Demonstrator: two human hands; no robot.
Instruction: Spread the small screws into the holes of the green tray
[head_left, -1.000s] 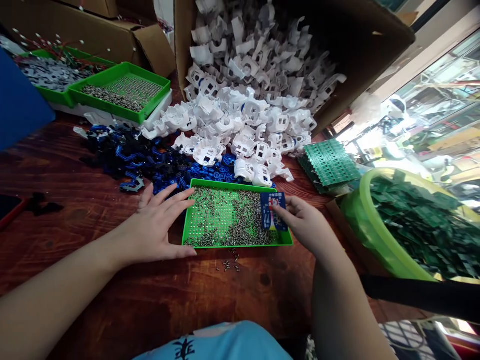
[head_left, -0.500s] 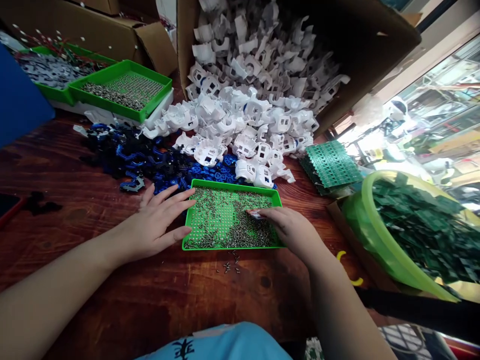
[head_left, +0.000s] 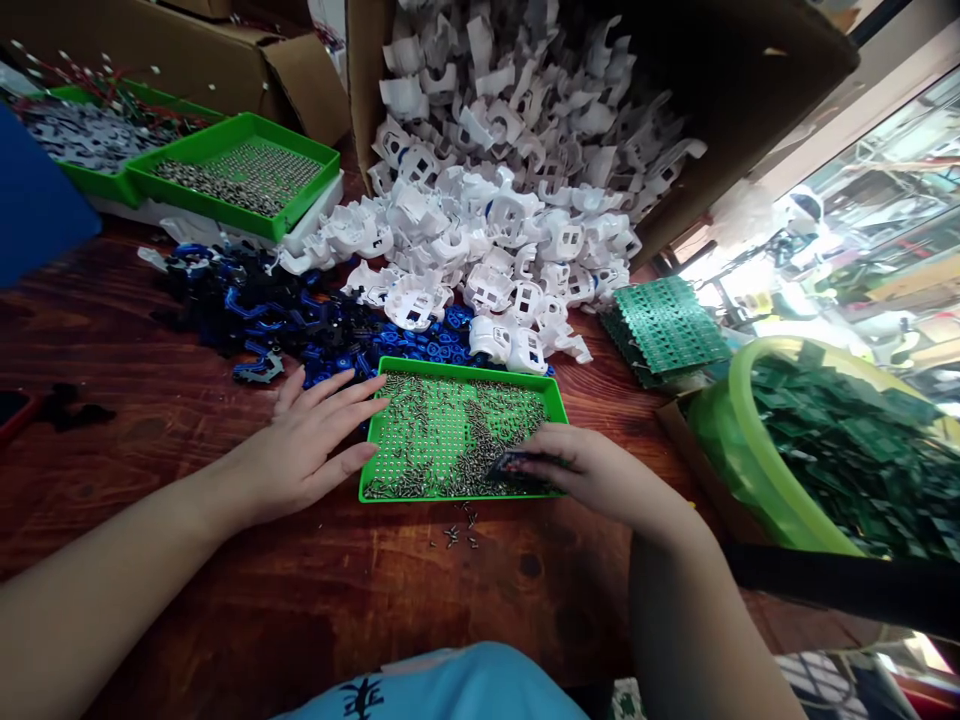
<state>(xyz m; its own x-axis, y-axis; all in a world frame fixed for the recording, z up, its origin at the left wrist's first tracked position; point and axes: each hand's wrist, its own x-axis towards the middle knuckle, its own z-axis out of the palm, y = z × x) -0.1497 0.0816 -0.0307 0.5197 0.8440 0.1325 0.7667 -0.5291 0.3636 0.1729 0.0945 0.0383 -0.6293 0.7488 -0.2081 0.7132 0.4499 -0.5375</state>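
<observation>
A shallow green tray [head_left: 466, 371] lies on the wooden table, its perforated bottom strewn with small metal screws [head_left: 469, 462]. Fingers spread, my left hand [head_left: 319, 445] rests against the tray's left rim and holds nothing. Over the right part of the tray, my right hand [head_left: 592, 468] pinches a thin flat card [head_left: 508, 464], dark with a reddish patch, down among the screws. Its kind is hard to make out, since the fingers cover part of it. Screws lie thickest along the front and right; many holes at the centre left show bare or filled with small bright points.
White plastic shells [head_left: 491, 280] spill from a large cardboard box [head_left: 750, 120]. Blue and black plastic parts [head_left: 330, 325] lie behind the tray. A second green tray [head_left: 304, 205] stands back left. Green boards [head_left: 667, 325] and a yellow-green tub [head_left: 731, 420] are right. Loose screws [head_left: 454, 537] lie in front.
My right hand has moved nearer the front edge of the tray and turned, taking the card with it. My left hand stays at the left rim.
</observation>
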